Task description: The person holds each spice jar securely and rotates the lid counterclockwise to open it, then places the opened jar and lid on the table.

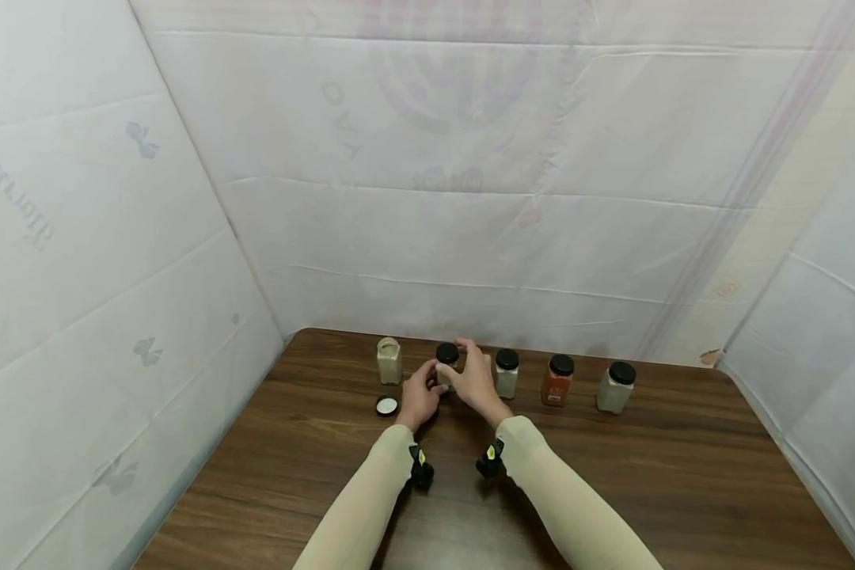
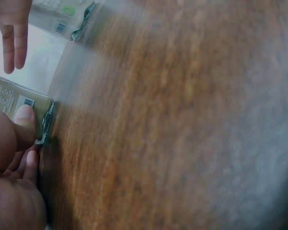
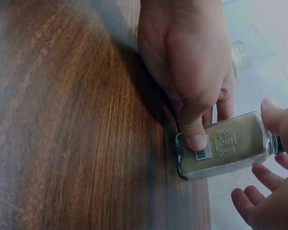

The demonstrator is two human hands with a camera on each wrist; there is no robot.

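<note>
Work looks early: one clear jar of pale powder (image 1: 389,361) stands uncapped on the brown wooden table (image 1: 613,491), its black lid (image 1: 387,406) lying beside it. Left hand (image 1: 418,398) grips the next black-capped jar of tan spice (image 1: 446,365) by its body while the right hand (image 1: 476,378) curls its fingers (image 3: 270,112) at the cap, still on; three capped jars (image 1: 561,380) to the right stand untouched.

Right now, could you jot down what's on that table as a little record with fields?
Surface: wooden table
Jars in the row: five
Open jar: far left, no cap
Loose cap: lying on the table in front of the open jar
Held jar: second from left, black cap on
Left hand: grips the held jar's body
Right hand: fingers at its cap
Orange jar: capped, untouched
</note>
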